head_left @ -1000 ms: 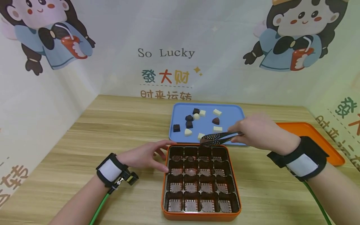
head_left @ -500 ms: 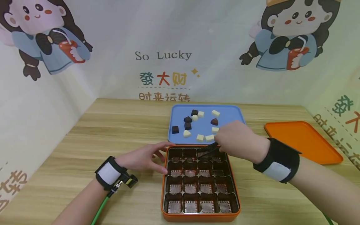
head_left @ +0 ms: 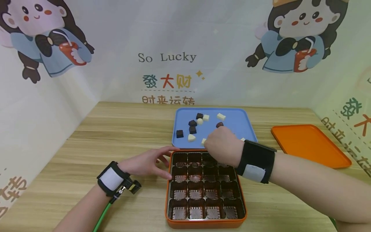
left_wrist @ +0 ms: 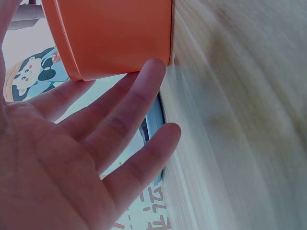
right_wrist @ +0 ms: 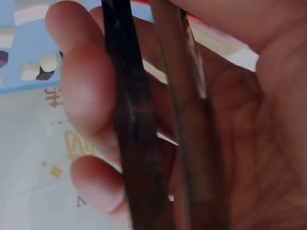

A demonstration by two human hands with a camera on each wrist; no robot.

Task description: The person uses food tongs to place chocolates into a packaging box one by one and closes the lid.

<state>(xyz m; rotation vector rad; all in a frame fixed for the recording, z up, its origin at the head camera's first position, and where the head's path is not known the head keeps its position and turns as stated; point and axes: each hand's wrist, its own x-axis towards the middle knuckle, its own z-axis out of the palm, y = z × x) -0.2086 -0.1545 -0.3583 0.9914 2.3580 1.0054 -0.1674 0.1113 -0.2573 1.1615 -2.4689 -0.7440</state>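
Observation:
My right hand (head_left: 224, 146) grips black tongs (right_wrist: 139, 115) over the back right part of an orange box (head_left: 206, 224). The back of that hand hides most of the tongs in the head view, so I cannot tell what is between their tips. Inside the box is a dark divided insert (head_left: 204, 190); dark chocolates (head_left: 180, 164) sit in compartments of its back row. My left hand (head_left: 145, 162) rests against the box's left side and back left corner, its fingers spread and fairly straight. In the left wrist view, fingertips lie against the orange wall (left_wrist: 115, 38).
Directly behind the box lies a blue tray (head_left: 237, 120) with several dark chocolates (head_left: 192, 130) and white chocolates (head_left: 191, 138). An orange tray (head_left: 311, 145) lies on the right of the wooden table (head_left: 124, 129). A printed curtain (head_left: 226, 77) stands behind.
My right hand has moved left and down from beside the blue tray to above the box's back row. A second ago the tongs held a brown chocolate. My left hand stays put.

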